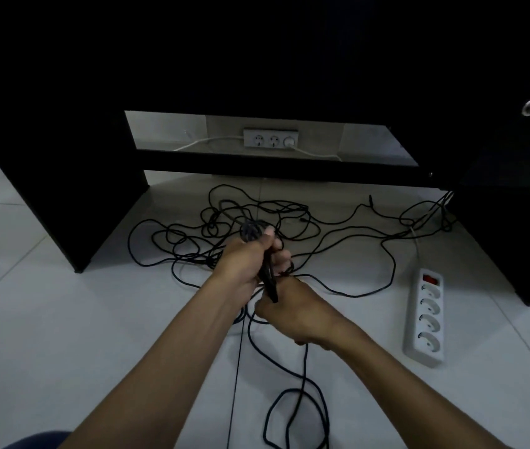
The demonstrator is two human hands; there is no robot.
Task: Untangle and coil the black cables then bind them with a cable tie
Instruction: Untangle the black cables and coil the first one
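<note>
Left hand (246, 261) gripping coiled bundle (254, 234) of black cables (289, 222); right hand (292, 311) pinching, apparently, its lower end. Loose tangle across tiled floor (63, 319); white power strip (425, 319) nearby.

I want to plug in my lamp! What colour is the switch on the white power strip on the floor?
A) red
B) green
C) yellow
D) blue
A: the power strip lying to the right of the hands has a red switch at its far end.
</note>
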